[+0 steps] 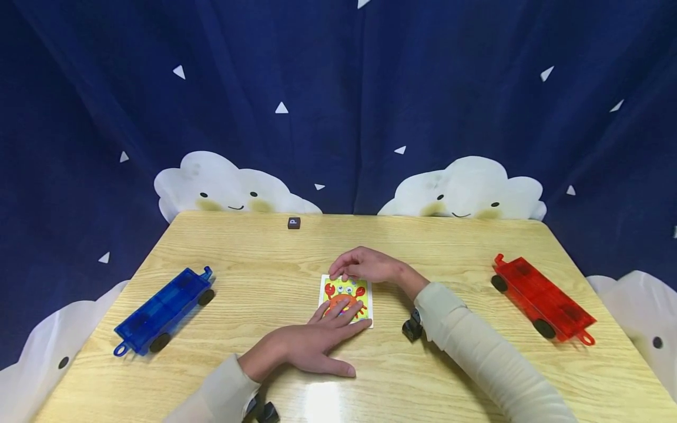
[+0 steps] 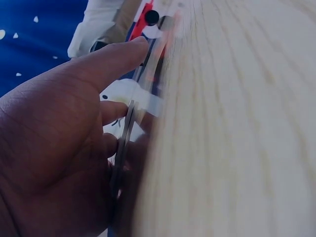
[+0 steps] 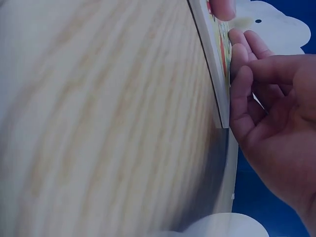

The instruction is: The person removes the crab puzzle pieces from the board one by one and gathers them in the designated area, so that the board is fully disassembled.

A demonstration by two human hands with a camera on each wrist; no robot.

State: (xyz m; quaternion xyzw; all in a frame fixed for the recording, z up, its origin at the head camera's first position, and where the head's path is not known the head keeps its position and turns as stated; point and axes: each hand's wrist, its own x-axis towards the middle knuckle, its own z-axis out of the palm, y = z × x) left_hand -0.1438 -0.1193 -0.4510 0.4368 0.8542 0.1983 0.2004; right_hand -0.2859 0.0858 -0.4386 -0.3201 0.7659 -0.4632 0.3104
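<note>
Mid-table (image 1: 238, 258), the left hand (image 1: 312, 345) rests straight fingers across the crab picture (image 1: 345, 297), probably steadying it, while the right hand (image 1: 371, 266) bends over its far edge, any pinch impossible to tell

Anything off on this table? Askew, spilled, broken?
Nothing looks spilled or broken. Only mild oddity: the dark cube sits alone near the table's far edge, away from the crab tile. The left hand covers part of the tile, so I can't vouch for all of it.
</note>
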